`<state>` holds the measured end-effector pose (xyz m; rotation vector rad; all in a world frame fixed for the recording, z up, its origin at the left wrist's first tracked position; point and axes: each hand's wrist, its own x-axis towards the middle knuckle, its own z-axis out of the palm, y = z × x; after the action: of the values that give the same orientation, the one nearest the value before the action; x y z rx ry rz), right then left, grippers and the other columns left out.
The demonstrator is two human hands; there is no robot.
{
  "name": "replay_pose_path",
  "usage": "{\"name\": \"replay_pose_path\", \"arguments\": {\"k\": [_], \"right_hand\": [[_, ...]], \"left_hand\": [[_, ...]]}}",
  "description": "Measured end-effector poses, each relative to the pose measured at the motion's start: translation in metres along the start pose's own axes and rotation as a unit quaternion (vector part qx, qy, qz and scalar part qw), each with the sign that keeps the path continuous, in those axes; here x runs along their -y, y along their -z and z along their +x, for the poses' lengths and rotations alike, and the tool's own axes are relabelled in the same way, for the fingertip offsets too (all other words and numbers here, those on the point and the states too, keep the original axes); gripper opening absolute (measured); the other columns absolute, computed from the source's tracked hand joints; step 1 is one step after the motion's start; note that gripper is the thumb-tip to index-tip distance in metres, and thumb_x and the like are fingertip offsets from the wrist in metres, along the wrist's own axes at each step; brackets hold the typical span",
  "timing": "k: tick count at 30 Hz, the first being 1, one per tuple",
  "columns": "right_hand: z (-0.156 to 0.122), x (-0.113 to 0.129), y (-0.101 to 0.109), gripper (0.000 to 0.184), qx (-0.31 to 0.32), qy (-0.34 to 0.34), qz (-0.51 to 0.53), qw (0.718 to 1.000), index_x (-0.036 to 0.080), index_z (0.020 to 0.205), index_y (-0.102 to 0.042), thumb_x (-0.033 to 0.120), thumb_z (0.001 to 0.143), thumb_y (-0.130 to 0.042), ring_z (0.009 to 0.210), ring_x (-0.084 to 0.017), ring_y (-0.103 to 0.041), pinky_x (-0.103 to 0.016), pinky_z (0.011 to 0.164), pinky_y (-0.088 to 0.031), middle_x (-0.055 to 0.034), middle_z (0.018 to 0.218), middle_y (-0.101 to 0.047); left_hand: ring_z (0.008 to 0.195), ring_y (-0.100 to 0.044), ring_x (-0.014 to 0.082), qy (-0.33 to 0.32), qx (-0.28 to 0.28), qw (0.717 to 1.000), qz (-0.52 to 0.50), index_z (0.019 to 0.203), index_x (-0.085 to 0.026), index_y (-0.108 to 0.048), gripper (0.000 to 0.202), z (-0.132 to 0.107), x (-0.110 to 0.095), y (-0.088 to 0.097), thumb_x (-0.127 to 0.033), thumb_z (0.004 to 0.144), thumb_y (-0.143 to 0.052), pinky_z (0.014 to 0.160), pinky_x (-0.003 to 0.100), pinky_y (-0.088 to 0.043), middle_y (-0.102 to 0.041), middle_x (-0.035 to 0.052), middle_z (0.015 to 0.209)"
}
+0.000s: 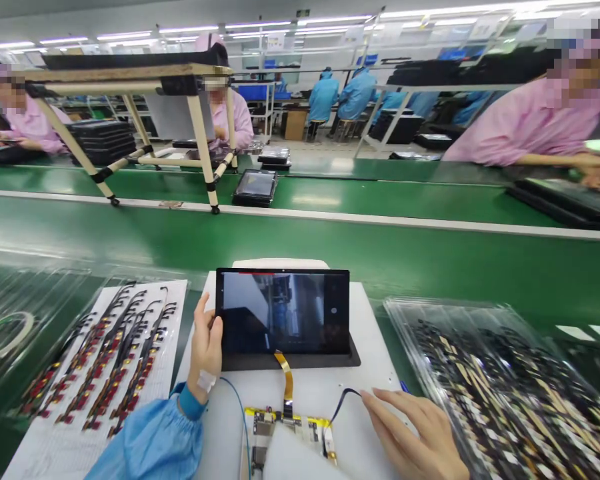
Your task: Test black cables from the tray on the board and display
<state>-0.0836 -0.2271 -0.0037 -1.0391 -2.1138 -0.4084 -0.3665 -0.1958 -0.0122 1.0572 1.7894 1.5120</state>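
Note:
A dark tablet screen (284,312) lies on a black pad on the white work board (370,373) in front of me. My left hand (206,350), in a blue sleeve, grips the screen's left edge with thumb and fingers. An orange flex ribbon (286,380) runs from the screen's lower edge down to a small circuit board (290,427) with yellow tape. My right hand (410,437) rests flat on the white board, fingers stretched out, beside a thin dark wire (345,400) leading to that board.
A white sheet with rows of flex cables (110,353) lies to the left. A clear tray of small parts (510,387) stands to the right. Beyond runs a green conveyor belt (330,247) carrying another tablet (256,185). People in pink coats work across the line.

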Motion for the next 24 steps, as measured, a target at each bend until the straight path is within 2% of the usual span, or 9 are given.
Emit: {"name": "replay_pose_path", "arguments": {"k": [5,11,16,24], "right_hand": [[-0.010,-0.008,-0.001,0.016,0.025,0.037,-0.025,0.999,0.021,0.090,-0.065,0.010,0.082,-0.056,0.072,-0.013,-0.058,-0.028,0.074,-0.042,-0.0017,0.080,-0.064],[-0.012,-0.006,0.002,0.017,0.048,0.001,-0.015,0.999,0.021,0.090,-0.065,0.009,0.081,-0.058,0.074,-0.014,-0.058,-0.029,0.075,-0.042,-0.0017,0.082,-0.065],[-0.007,-0.006,0.000,0.015,0.040,0.013,0.001,0.999,0.020,0.085,-0.066,0.010,0.081,-0.057,0.070,-0.014,-0.058,-0.029,0.072,-0.041,-0.0016,0.078,-0.064],[-0.013,-0.003,-0.002,0.013,0.041,-0.016,-0.012,0.999,0.019,0.085,-0.064,0.009,0.078,-0.062,0.071,-0.015,-0.057,-0.031,0.070,-0.042,-0.0022,0.078,-0.064]], "left_hand": [[0.070,-0.055,0.0164,0.008,0.019,1.000,0.001,0.129,-0.015,-0.037,0.057,-0.001,0.002,0.001,-0.045,0.081,-0.041,0.070,0.030,-0.042,-0.060,0.0035,0.087],[0.066,-0.052,0.0154,0.008,0.017,1.000,-0.013,0.126,-0.015,-0.041,0.052,-0.001,0.003,0.001,-0.044,0.084,-0.039,0.068,0.029,-0.041,-0.058,0.0015,0.080],[0.061,-0.047,0.0143,0.009,0.025,0.999,-0.027,0.126,-0.016,-0.040,0.048,-0.001,0.006,0.001,-0.044,0.087,-0.037,0.064,0.027,-0.039,-0.055,0.0003,0.077],[0.069,-0.050,0.0149,-0.020,0.039,0.999,-0.015,0.130,-0.018,-0.039,0.043,0.000,0.016,0.003,-0.038,0.092,-0.034,0.071,0.028,-0.041,-0.056,0.0016,0.082]]}}
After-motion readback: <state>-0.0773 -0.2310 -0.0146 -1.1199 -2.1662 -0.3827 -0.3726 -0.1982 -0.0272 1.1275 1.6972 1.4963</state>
